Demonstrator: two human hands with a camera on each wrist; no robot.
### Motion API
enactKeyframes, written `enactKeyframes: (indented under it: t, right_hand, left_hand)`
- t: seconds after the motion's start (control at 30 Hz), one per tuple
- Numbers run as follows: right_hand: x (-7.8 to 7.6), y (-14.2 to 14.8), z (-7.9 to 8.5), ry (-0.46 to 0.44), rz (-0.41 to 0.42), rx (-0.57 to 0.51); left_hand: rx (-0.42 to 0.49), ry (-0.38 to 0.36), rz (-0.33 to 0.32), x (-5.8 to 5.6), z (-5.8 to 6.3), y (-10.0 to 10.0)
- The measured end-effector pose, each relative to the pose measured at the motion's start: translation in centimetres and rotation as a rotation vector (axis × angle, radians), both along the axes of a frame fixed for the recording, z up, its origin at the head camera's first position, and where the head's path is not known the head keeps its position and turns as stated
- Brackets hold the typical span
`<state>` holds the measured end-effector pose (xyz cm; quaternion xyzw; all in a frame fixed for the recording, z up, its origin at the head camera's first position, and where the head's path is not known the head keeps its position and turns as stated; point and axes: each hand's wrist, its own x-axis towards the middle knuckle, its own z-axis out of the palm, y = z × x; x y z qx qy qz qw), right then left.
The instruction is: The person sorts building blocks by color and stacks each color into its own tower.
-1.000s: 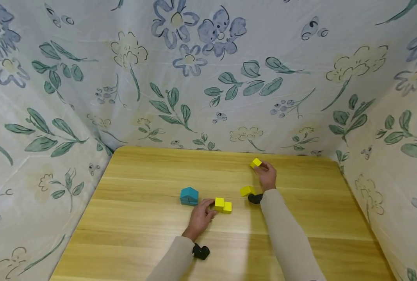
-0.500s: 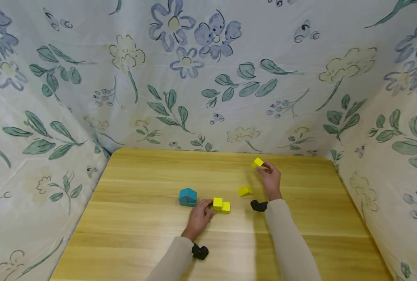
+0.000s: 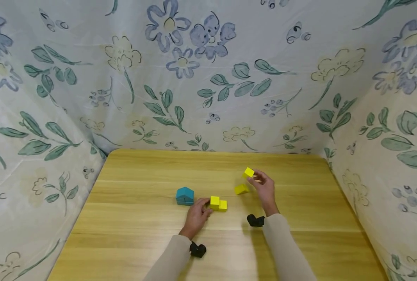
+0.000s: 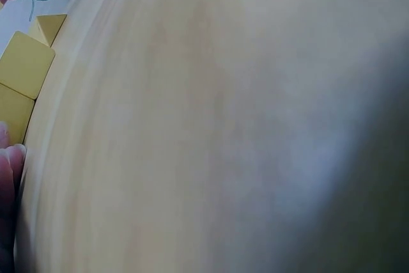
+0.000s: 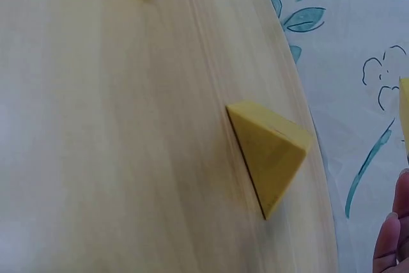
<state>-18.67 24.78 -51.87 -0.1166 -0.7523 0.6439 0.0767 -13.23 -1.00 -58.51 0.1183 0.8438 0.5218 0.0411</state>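
Note:
My left hand (image 3: 196,216) holds the left one of two yellow blocks (image 3: 214,201) standing side by side, its thumb and forefinger at the block's left side. The right-hand yellow block (image 3: 223,205) sits against it and looks lower. Raised over the table, a yellow cube (image 3: 248,172) is pinched between the thumb and fingers of my right hand (image 3: 264,189). Below that cube lies a yellow triangular block (image 3: 241,189), seen closer in the right wrist view as a wedge (image 5: 268,151). Only fingertips (image 4: 14,153) of the left hand show in the left wrist view.
Left of my left hand stands a blue house-shaped stack (image 3: 185,196), with a pointed top. The wooden table (image 3: 131,234) ends at a floral cloth (image 3: 180,97) at the back and sides. Black devices (image 3: 198,249) are strapped at both wrists.
My right hand has come nearer and slightly left with the yellow cube, now close over the triangular block. My left hand stays at the paired blocks. The head view has shifted slightly.

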Motion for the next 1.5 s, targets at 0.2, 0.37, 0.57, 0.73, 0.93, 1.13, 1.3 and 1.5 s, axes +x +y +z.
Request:
enactKeyframes:
  t: [0.2,0.37,0.57,0.73,0.93,1.13,1.3,1.5]
  right_hand:
    - [1.9,-1.6,-0.5,-0.006,0.042,-0.020]
    - [2.8,-2.7,-1.6,0.010,0.060,0.031]
    - [3.8,-4.0,-2.0,0.005,0.114,0.034]
    - [4.3,-4.8,-2.3,0.003,0.144,0.044]
    - [4.5,-5.4,-3.0,0.013,0.195,0.065]
    - [5.2,-5.8,-2.8,-0.010,0.233,0.051]
    - [6.4,-6.5,-0.6,-0.008,0.265,0.079]
    - [6.9,-6.6,0.2,-0.005,0.273,0.095]
  left_hand:
    - [0.000,-0.008,0.000,0.0,0.0,-0.1]
    - [0.009,-0.007,-0.001,0.0,-0.1,-0.1]
    - [0.008,0.001,0.012,-0.2,-0.2,-0.3]
    - [-0.001,0.009,0.010,-0.3,0.0,-0.3]
    - [-0.023,0.008,0.015,-0.5,0.2,-0.3]
    - [-0.021,0.027,0.001,-0.3,0.5,-0.3]
    - [-0.020,0.028,-0.005,-0.1,0.6,-0.2]
    - [-0.008,0.012,-0.015,-0.1,0.4,0.1]
